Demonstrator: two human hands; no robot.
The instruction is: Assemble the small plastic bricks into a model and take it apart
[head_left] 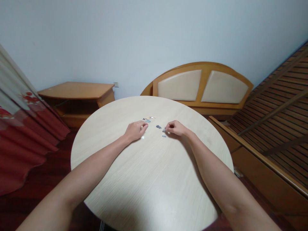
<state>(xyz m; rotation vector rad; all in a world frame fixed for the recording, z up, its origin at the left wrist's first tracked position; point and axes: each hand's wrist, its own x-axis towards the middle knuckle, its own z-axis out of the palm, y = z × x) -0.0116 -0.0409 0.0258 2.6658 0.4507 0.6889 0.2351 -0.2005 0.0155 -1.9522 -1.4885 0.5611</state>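
Observation:
On the round pale table [144, 173], my left hand [135, 131] rests with its fingers curled and thumb close to the index fingertip; whether anything is between them is too small to make out. A grey flat piece [148, 121] lies just beyond its fingertips, and a small white piece [142, 137] is beside it on the near side. My right hand [177, 127] has its fingers pinched down at a small grey piece [164, 130]. Another grey strip [164, 136] lies just nearer to me. Between the hands sits a dark grey piece [158, 126].
Farther back lie a white piece [152, 117] and a small dark piece [143, 119]. Behind the table stand a wooden cabinet [79, 89] and a headboard [179, 85]. A wooden bed frame [260, 163] borders the right, and a red and white curtain [26, 138] hangs left.

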